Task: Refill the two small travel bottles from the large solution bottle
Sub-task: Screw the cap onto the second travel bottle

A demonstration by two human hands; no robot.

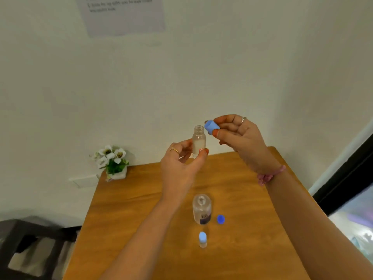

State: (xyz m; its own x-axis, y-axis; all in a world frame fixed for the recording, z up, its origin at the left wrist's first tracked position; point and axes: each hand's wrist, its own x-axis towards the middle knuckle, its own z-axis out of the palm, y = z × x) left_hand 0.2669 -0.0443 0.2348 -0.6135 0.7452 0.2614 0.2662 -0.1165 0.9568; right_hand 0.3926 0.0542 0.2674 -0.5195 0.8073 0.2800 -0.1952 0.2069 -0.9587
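My left hand (180,158) holds a small clear travel bottle (198,141) upright by its base, raised above the table's far end; its neck is uncapped. My right hand (239,136) pinches a light blue cap (210,126) just to the right of that open neck. On the wooden table (141,209) stands the large clear solution bottle (201,209), open at the top, with its dark blue cap (220,219) lying to its right. The second small travel bottle (202,239), capped in light blue, stands just in front of the large bottle.
A small pot of white flowers (113,161) sits at the table's far left corner against the wall. A dark chair (30,245) stands to the left of the table. A paper sheet (123,13) hangs on the wall.
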